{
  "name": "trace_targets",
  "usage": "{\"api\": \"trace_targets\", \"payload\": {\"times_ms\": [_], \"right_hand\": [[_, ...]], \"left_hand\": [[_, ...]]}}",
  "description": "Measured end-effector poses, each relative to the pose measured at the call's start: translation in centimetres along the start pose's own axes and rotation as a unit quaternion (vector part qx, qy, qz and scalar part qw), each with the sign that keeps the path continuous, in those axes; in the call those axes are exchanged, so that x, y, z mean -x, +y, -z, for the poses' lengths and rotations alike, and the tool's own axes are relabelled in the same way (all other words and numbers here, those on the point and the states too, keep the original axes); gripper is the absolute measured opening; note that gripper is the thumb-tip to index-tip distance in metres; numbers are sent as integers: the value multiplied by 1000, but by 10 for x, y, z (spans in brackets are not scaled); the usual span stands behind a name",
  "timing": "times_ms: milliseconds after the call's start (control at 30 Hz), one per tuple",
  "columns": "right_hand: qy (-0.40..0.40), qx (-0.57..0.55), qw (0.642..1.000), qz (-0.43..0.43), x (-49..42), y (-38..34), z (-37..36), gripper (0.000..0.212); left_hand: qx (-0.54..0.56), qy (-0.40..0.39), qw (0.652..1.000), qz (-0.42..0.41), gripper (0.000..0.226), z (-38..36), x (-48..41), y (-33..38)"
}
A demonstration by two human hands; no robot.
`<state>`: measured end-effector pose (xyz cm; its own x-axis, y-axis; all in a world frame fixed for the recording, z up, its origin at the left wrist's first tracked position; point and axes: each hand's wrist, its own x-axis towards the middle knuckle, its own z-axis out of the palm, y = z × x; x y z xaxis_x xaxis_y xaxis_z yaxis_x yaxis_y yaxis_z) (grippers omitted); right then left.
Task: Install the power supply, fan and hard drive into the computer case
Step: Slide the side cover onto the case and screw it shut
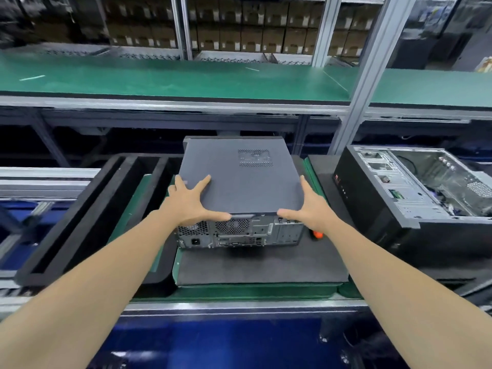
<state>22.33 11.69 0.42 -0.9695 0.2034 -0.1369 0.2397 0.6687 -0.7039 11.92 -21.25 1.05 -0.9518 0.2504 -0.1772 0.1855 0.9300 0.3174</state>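
Nearest to my view, the bare left forearm (93,288) and bare right forearm (399,288) reach forward over the green-topped bench (239,292). The left grip (190,198) lies flat on the near left corner of the closed dark grey metal computer case (239,182), with its fingers spread straight over the lid and its thumb along the rear top edge. It clasps nothing. The right grip (310,206) is just as flat and wide, with its fingers laid straight along the case's right edge and its thumb on the rear top edge. It presses rather than clutches. The case lies on its side on a black foam mat (261,267), its vented rear panel facing me. A small orange object (317,234) shows just beside the right wrist, on the mat; I cannot tell what it is. To the right sits a second black case, lid off and open at the top (426,187), apart from the first. A black foam tray with long slots (87,209) lies to the left. Beyond is a green shelf (186,78), with rows of brown cardboard boxes (239,30) behind it.
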Motion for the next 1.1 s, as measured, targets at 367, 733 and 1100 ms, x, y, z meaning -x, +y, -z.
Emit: {"api": "trace_targets", "payload": {"times_ms": [367, 733, 1100], "right_hand": [[108, -22, 994, 15, 3, 11, -19, 126], [97, -46, 994, 7, 6, 17, -17, 109], [89, -73, 993, 5, 5, 20, -12, 94]], "left_hand": [[21, 95, 995, 26, 149, -6, 2, -4], [32, 44, 995, -81, 122, 11, 14, -36], [100, 29, 989, -108, 94, 21, 20, -49]]}}
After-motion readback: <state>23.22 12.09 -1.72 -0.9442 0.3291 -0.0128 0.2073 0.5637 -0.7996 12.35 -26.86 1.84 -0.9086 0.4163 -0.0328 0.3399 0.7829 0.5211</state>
